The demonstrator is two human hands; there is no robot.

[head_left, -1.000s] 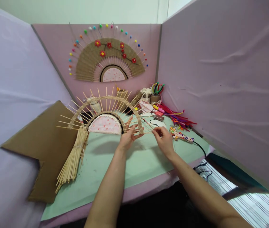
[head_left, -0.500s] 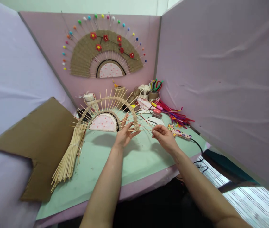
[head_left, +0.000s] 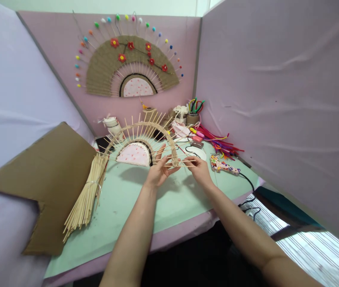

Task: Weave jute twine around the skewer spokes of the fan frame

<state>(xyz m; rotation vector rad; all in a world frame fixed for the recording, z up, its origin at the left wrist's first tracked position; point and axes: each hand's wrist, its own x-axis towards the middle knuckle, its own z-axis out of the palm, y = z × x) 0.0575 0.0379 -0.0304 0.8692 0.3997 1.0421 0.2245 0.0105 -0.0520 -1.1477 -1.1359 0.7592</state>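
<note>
A half-round fan frame (head_left: pixel 134 154) of thin sticks, with a woven twine arch and a pink dotted centre edged in black, is held above the green table. My left hand (head_left: pixel 159 170) grips its lower right part, the thumb and fingers around the sticks beside the black edge. At the frame's right end, my right hand (head_left: pixel 197 166) pinches something thin, by the stick tips and the end of the twine band; whether it is twine or a stick is hard to tell.
A bundle of sticks (head_left: pixel 88 191) lies left on the table (head_left: pixel 121 223), beside brown cardboard (head_left: pixel 58 171). A patterned glue gun (head_left: pixel 225 165) with a black cord, pipe cleaners (head_left: pixel 217 141) and a pot of scissors (head_left: pixel 192 118) are at right. A finished fan (head_left: pixel 97 71) hangs behind.
My right hand has moved left, closer to the frame's right end. The frame and my left hand have shifted slightly right.
</note>
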